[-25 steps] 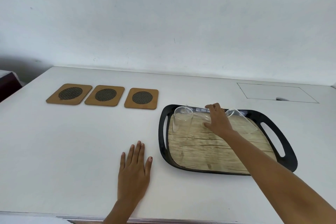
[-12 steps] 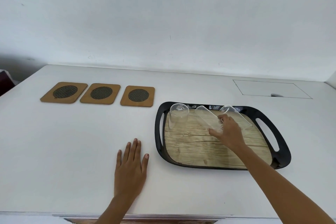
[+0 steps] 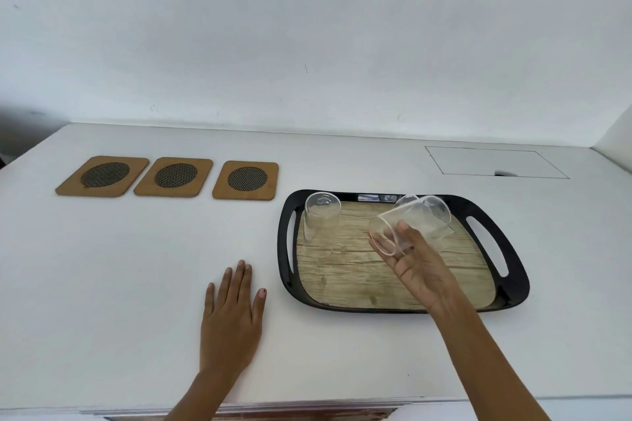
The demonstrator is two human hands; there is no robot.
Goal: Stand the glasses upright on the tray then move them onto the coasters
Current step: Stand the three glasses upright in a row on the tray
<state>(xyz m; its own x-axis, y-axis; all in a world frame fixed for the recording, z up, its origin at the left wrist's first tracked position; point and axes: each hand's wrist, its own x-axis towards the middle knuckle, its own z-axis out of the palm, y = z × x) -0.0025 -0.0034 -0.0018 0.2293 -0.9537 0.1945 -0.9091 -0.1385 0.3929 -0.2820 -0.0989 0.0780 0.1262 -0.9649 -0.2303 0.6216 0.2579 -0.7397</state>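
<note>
**Tilted glass in our right hand above the tray**

Our right hand (image 3: pixel 415 265) fingers (image 3: pixel 403 229) clasp a clear glass (image 3: pixel 410 222). Its long axis slants up and away from the fingers, rim toward us, over the tray (image 3: pixel 285 249). Our left hand (image 3: pixel 232 318) lies flat and released on the tabletop (image 3: pixel 136 267), farther off.

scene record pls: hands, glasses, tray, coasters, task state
left hand: flat on the table, empty
right hand: holds middle glass, tilted, above tray
left glass: upside down on tray
right glass: partly hidden behind the held one, pose unclear
tray: black rim, wood-print base
coasters: three in a row, left of tray, all bare
task state: no glass on a coaster yet
</note>
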